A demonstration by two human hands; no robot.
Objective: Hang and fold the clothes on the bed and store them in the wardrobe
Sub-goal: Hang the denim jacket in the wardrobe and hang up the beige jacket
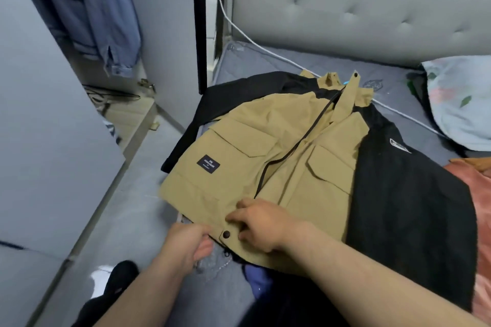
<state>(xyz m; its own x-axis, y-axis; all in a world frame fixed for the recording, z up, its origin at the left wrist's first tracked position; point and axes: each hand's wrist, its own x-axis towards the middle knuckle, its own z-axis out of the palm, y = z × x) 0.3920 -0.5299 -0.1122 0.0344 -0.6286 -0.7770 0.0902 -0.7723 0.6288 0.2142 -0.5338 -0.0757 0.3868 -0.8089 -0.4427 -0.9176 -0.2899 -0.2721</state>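
Observation:
A tan jacket with black sleeves (271, 151) lies front up on the bed (268, 61), collar toward the headboard, its zipper partly undone. My left hand (190, 243) grips the bottom hem at the jacket's left front panel, fingers curled under the fabric. My right hand (259, 224) pinches the hem of the right front panel beside a dark snap button (226, 234). To the left stands the open wardrobe (159, 21), with a blue denim shirt (106, 16) hanging inside.
A grey padded headboard (358, 2) runs behind the bed. A floral pillow (462, 103) and a pink-orange cloth (475, 194) lie at the right. A white cable (239, 32) crosses the mattress. Dark hangers (111, 94) lie on the wardrobe floor. The wardrobe door (47, 127) stands open at left.

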